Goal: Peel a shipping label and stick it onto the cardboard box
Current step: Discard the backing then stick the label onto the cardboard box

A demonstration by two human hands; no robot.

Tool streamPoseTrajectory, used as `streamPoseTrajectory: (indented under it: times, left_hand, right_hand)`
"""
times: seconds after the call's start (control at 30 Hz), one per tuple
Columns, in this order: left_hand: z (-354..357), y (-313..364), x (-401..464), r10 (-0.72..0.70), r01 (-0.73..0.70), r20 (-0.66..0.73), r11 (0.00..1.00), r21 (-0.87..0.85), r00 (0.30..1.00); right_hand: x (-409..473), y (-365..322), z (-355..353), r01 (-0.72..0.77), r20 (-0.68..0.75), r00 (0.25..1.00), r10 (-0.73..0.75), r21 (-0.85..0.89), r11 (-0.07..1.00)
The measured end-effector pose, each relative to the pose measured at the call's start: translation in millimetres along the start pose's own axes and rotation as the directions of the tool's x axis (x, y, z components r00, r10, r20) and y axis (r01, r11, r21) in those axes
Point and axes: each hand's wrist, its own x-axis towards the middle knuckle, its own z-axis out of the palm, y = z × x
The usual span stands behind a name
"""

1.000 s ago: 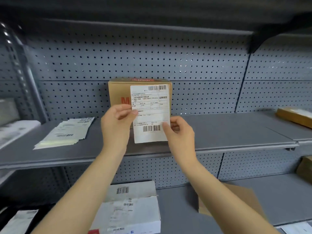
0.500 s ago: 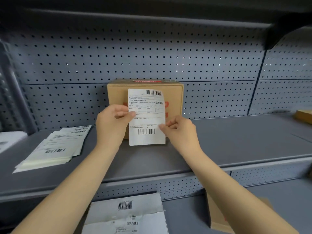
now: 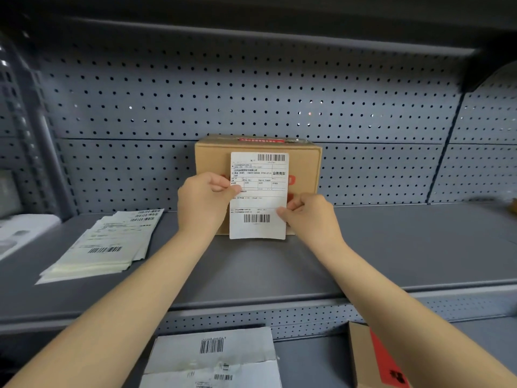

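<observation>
Shipping label (image 3: 258,196) hangs before the front face of the cardboard box (image 3: 303,169) on the shelf (image 3: 391,247), pinched at its side edges by left hand (image 3: 202,203) and right hand (image 3: 310,217). Whether it touches yet is unclear. Square it, press the top first, then smooth downward.

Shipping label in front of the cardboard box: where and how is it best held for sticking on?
By its two side edges, as here: the left hand pinches the shipping label at its left edge, the right hand at its right edge lower down. Coming from the sides probably keeps the upright sheet flat and its printed face clear, square to the cardboard box front.
</observation>
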Motion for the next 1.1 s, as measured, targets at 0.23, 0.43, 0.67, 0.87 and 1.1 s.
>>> streamPoseTrajectory:
  times: [0.23, 0.43, 0.67, 0.87, 1.1]
  left_hand:
    - [3, -6, 3, 0.017, -0.015, -0.03, 0.998, 0.064, 0.999]
    - [5, -2, 4, 0.032, -0.029, -0.036, 0.996, 0.087, 0.999]
    - [9, 3, 6, 0.104, -0.092, -0.057, 0.978, 0.186, 0.993]
    - [13, 4, 6, 0.164, -0.131, -0.082, 0.94, 0.317, 0.983]
    - [7, 5, 8, 0.181, -0.113, -0.11, 0.884, 0.453, 0.977]
  right_hand:
    - [2, 0, 5, -0.021, -0.001, 1.0, 0.021, 0.008, 1.0]
    - [3, -2, 4, -0.01, -0.023, 1.0, 0.01, -0.009, 1.0]
    - [8, -2, 6, -0.014, -0.028, 1.0, 0.012, -0.059, 0.998]
    - [13, -2, 9, -0.018, -0.046, 0.999, 0.012, -0.139, 0.99]
    - [16, -3, 11, -0.067, -0.075, 0.996, 0.049, -0.261, 0.963]
